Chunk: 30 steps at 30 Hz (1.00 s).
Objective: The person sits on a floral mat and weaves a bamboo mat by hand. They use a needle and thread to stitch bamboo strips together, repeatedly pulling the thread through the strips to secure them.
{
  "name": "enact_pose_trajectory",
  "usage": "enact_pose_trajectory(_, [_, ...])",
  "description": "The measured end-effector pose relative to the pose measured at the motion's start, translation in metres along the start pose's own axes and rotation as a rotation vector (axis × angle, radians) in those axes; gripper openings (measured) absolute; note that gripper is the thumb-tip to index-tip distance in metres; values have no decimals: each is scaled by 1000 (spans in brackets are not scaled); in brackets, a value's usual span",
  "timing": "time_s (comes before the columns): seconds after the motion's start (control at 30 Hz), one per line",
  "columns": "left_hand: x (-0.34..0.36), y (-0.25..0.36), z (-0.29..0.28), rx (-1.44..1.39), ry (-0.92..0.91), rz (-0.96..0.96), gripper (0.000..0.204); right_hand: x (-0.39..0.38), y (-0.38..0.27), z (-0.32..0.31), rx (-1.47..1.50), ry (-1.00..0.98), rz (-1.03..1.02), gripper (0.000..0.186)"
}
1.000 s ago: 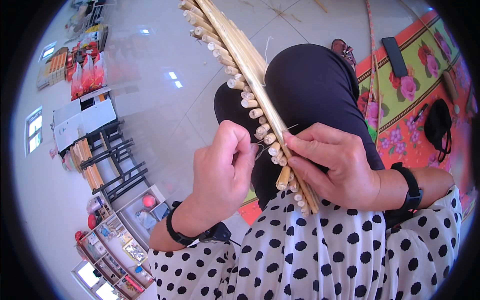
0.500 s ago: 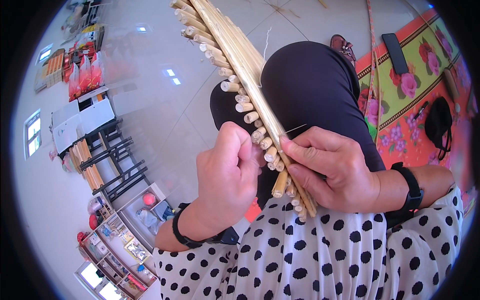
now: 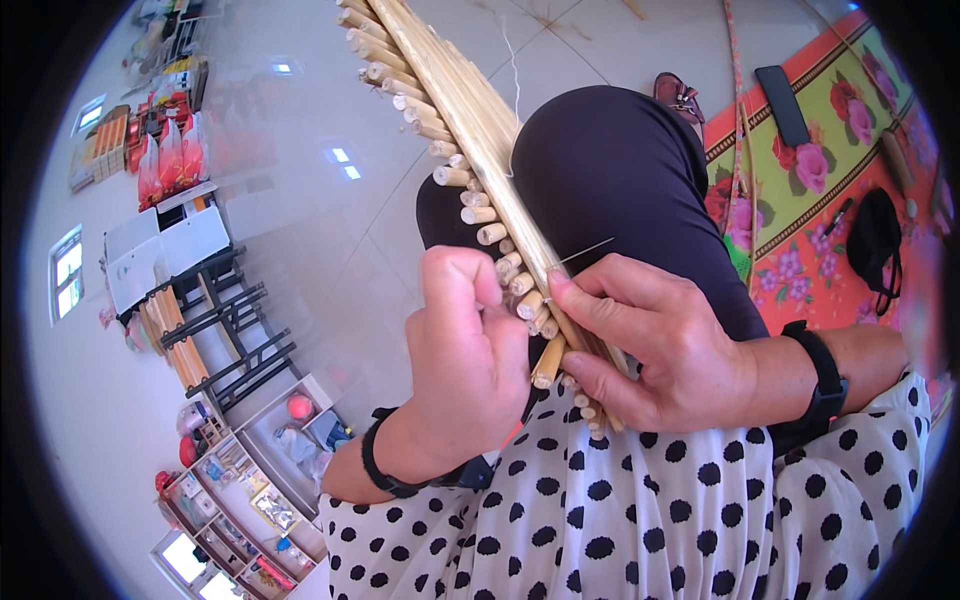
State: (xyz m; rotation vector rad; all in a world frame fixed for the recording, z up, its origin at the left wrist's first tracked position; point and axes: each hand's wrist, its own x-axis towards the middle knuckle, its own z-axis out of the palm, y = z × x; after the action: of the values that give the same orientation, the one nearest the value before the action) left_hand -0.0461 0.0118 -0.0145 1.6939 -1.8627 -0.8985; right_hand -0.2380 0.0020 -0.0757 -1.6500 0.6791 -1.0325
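A long mat of straw-coloured plant stalks (image 3: 470, 115) lies slantwise over my lap, a flat strip of stalk along it and cut round ends down its left side. My right hand (image 3: 660, 335) pinches its near edge between thumb and fingers. A thin needle (image 3: 587, 249) sticks out to the upper right beside that hand's fingertips. White thread (image 3: 514, 75) trails loosely across the mat's far right side. My left hand (image 3: 465, 335) is curled closed beside the stalk ends; its fingertips are hidden, and what they grip cannot be made out.
Right of my dark-trousered knee (image 3: 600, 150) lies a flowered mat (image 3: 780, 265) with a phone (image 3: 782, 106) and a black cloth item (image 3: 876, 245). Folding furniture (image 3: 215, 310) and a shelf unit (image 3: 235, 480) stand at left on the tiled floor.
My left hand has shifted slightly right and turned a little. The stalk mat and right fingertips have moved slightly left; the needle still sticks out, and the loose thread has swung left.
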Motion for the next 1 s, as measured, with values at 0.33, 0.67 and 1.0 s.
enact_pose_trajectory(0.33, [9, 3, -23, -37, -156, 27, 33, 0, -5, -7, 87, -35, 144, 46])
enact_pose_trajectory(0.67, [84, -11, -52, 796, -177, 799, 63, -26, -36, -12, -99, -155, 359, 87])
enact_pose_trajectory(1.0, [150, 4, -37, 1073, -464, 820, 21, -35, -35, 10, -142, 4, 435, 71])
